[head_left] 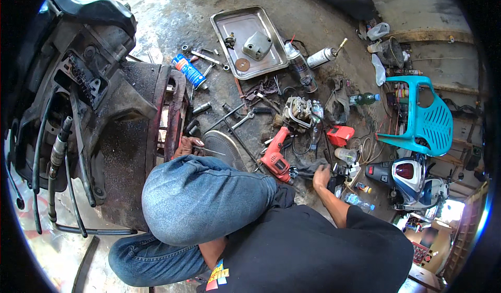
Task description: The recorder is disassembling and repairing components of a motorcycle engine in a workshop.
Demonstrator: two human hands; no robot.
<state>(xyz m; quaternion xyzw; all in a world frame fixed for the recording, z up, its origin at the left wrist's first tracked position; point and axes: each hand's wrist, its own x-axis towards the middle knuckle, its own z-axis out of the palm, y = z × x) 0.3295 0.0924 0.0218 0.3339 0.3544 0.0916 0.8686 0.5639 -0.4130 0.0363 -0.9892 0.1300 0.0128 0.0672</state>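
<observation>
1. Nearest the camera, a black shirt and a raised denim knee fill the lower view, the knee partly screening the left grip.
2. The left grip looks nearly closed around a thin metal rod, which points out just beyond the knee, near a dark red frame. The rod should prove light and stiff, perhaps slick with grease; its end inside the fingers seems the surest hold.
3. The right grip is partly bent at a dark cloth; whether it pinches the fabric cannot be told. The cloth should be limp, soft and easily gathered anywhere.
4. Just beside the cloth, a red drill lies on the floor, probably heavier and rigid, best taken by its handle.
5. Farther out, a metal engine part looks dense and hard-edged, suiting a hold around its sides.
</observation>
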